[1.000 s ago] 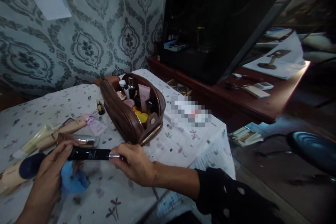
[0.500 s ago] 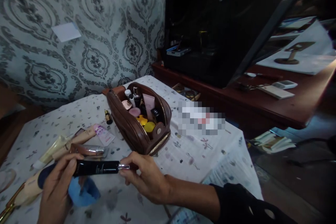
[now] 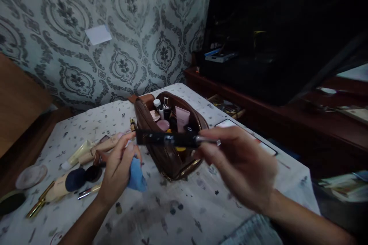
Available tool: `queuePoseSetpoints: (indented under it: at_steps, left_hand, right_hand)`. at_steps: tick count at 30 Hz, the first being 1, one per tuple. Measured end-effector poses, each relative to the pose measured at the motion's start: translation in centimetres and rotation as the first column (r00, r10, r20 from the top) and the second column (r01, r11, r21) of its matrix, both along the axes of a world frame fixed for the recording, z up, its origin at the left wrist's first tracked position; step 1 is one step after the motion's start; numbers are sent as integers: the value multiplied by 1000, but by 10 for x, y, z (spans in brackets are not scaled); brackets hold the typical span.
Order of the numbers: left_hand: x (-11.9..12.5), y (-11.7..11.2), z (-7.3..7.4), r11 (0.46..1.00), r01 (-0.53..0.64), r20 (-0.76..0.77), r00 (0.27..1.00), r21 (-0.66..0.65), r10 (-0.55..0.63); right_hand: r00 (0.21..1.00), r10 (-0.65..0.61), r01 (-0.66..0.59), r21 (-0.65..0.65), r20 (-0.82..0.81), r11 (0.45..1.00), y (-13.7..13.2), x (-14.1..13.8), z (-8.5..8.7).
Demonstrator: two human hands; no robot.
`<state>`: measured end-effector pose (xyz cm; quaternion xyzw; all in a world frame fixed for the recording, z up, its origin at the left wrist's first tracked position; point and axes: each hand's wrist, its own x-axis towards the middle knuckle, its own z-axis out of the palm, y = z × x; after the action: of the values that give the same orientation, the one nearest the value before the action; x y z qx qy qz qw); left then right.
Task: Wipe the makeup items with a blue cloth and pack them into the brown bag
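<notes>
My right hand (image 3: 241, 164), smeared by motion, pinches the silver cap of a black cosmetic tube (image 3: 166, 139). The tube lies level in the air before an open brown makeup bag (image 3: 152, 149). At the tube's far end is my left hand (image 3: 117, 168), closed round a crumpled blue cloth (image 3: 137, 175); whether its fingertips also touch the tube I cannot tell. Inside the bag stand a pink tube (image 3: 182, 118), a dark bottle with a silver top (image 3: 166, 108) and a round pink item (image 3: 163, 125).
Left on the patterned tablecloth (image 3: 172, 218) lie a foundation bottle with a dark blue cap (image 3: 75, 179), a pale tube (image 3: 77, 154), a gold-ended stick (image 3: 89, 190) and a round compact (image 3: 31, 177). A phone (image 3: 267, 146) rests behind my right hand. A large dark screen (image 3: 258, 46) stands at the back right.
Both hands have risen and moved right with the black tube, which now hangs in front of the bag. The view has turned left.
</notes>
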<state>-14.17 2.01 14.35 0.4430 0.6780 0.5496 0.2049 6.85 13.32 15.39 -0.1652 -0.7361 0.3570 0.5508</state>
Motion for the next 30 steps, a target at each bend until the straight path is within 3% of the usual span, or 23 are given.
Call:
queuePoseSetpoints:
  at_steps: [3, 4, 8, 11, 15, 21, 24, 30]
  left_hand:
    - [0, 14, 3, 993, 112, -221, 968, -36, -117]
    - [1, 17, 3, 985, 158, -288, 942, -65, -170]
    - [3, 21, -4, 959, 261, -413, 865, -111, -283]
    - [2, 20, -9, 961, 264, -431, 859, -87, -275]
    - [1, 19, -11, 957, 282, -430, 858, -61, -280]
    - [2, 17, -7, 965, 247, -437, 861, -87, -260]
    - [1, 18, -8, 962, 255, -439, 857, -93, -270]
    - [1, 19, -7, 960, 259, -426, 861, -107, -279]
  right_hand:
    - [968, -251, 253, 154, -30, 955, 29, 6, 27]
    - [958, -287, 279, 222, 6, 934, 38, 5, 35]
    - [909, -304, 137, 487, 284, 863, 74, -7, 64]
    - [777, -365, 40, 538, 514, 842, 95, -27, 75]
    - [586, -414, -34, 532, 696, 846, 110, -57, 78]
    - [345, -435, -181, 513, 832, 839, 109, -83, 70]
    - [288, -432, -197, 495, 854, 847, 107, -88, 66]
    - [278, -397, -233, 463, 875, 855, 114, -94, 64]
